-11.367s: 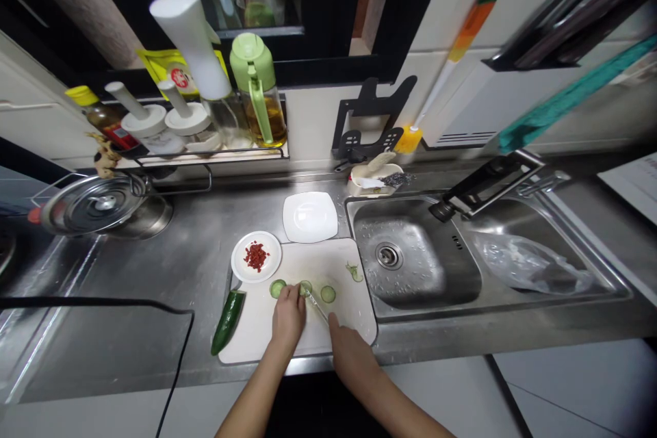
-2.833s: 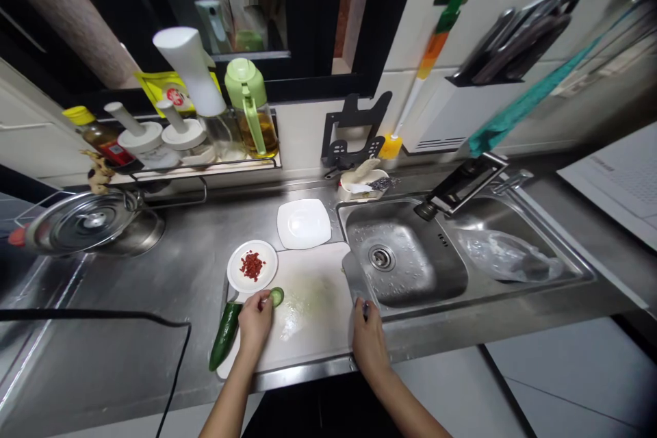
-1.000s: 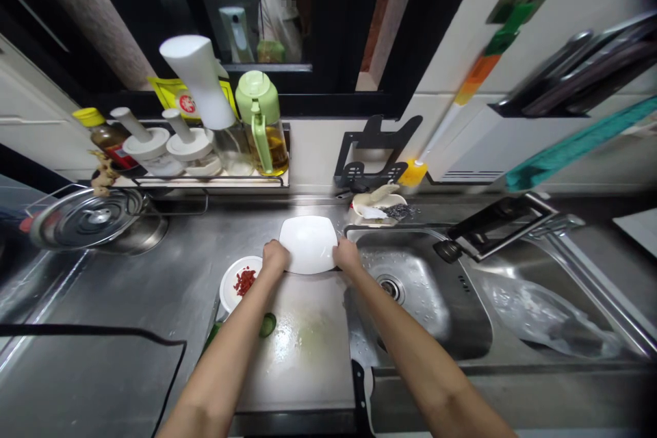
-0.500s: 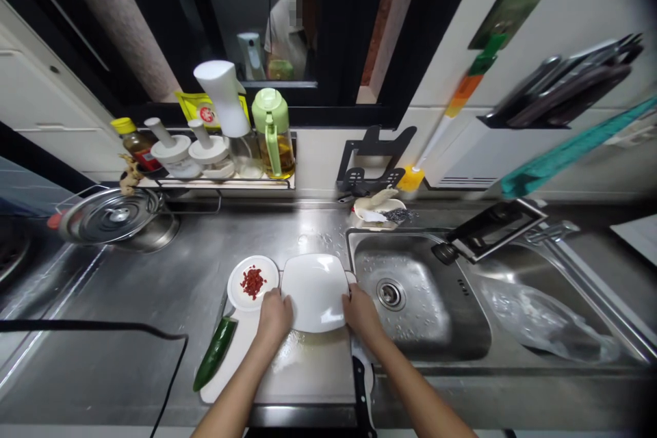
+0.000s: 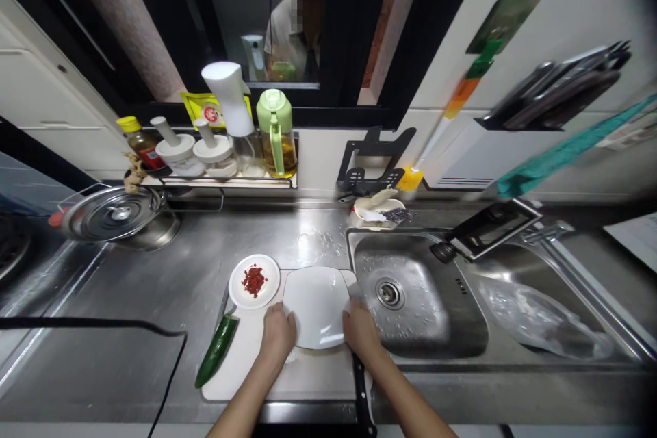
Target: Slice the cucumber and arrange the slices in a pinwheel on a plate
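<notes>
Between my hands is a white square plate (image 5: 316, 304) with rounded corners, over the white cutting board (image 5: 241, 363). My left hand (image 5: 278, 330) grips its left edge and my right hand (image 5: 361, 328) its right edge, thumbs toward the plate. Whether its underside touches the board, I cannot tell. Left of it, a small round white plate (image 5: 272, 291) bears chopped red bits (image 5: 253, 280). A dark green cucumber piece (image 5: 217, 350) lies at the board's left edge. Near my right wrist, the black handle of a knife (image 5: 363, 397) points toward me; its blade is mostly hidden.
On the right is a steel sink (image 5: 426, 315) with a faucet (image 5: 549, 233) and a clear plastic bag (image 5: 538, 318). A shelf of seasoning jars and an oil bottle (image 5: 277, 133) stands behind. A lidded pot (image 5: 120, 215) sits at left; a black cable (image 5: 102, 323) crosses the counter.
Both hands have brought the square plate slightly toward me over the board. The round plate, cucumber and knife stay where they were; the view has shifted slightly.
</notes>
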The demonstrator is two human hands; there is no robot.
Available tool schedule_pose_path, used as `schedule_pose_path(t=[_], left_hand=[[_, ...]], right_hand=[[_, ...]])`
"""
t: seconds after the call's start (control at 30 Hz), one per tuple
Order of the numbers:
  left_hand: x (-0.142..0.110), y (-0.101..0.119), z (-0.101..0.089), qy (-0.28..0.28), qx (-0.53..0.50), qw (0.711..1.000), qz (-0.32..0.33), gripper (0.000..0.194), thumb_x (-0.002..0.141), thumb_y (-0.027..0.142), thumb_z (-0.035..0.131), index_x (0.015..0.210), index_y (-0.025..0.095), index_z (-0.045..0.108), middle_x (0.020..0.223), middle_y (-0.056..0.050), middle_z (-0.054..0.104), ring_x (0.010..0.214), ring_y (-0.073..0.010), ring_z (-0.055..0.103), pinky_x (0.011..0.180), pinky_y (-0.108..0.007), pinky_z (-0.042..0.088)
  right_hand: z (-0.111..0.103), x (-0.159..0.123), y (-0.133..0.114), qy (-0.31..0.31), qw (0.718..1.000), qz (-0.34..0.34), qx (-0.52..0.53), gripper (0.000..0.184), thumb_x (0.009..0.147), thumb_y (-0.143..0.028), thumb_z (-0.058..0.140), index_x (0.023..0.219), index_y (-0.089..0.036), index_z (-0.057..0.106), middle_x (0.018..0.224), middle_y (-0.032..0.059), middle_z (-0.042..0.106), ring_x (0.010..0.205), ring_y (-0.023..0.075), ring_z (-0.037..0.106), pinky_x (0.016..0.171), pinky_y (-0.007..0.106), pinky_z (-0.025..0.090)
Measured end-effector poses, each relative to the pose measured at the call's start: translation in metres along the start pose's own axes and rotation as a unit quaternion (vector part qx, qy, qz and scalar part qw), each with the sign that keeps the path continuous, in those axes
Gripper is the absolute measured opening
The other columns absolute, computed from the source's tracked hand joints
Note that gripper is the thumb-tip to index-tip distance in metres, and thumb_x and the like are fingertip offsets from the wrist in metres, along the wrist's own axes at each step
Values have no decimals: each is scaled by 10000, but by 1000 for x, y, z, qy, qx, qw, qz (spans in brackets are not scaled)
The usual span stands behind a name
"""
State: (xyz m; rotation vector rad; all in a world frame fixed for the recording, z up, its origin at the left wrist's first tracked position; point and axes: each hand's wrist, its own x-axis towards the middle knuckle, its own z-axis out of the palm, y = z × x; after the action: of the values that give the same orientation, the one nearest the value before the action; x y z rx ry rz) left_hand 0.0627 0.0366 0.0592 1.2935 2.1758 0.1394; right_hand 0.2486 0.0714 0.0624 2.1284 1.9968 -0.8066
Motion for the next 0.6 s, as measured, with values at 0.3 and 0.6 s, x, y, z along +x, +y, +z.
schedule_pose_path(t=[0.3,0.6], left_hand=[[-4,3,-1,-11,28,1000,-7,333,848,183,440,1110,4,541,1077,-197,583,1027,-235,560,918,-284,363],[-5,5,2,-7,45,999,20,316,825,159,449,1087,9,544,1061,-211,572,993,-260,560,882,-321,379]], right_hand=[[3,-5,-6,-13,1000,10,-14,294,862,-102,400,1101,-17,547,1069,216,602,979,226,591,820,280,398],[8,-7,-4,-8,1000,-18,-5,308,807,-71,428,1078,-35,569,1079,225,591,937,252,594,815,307,406]])
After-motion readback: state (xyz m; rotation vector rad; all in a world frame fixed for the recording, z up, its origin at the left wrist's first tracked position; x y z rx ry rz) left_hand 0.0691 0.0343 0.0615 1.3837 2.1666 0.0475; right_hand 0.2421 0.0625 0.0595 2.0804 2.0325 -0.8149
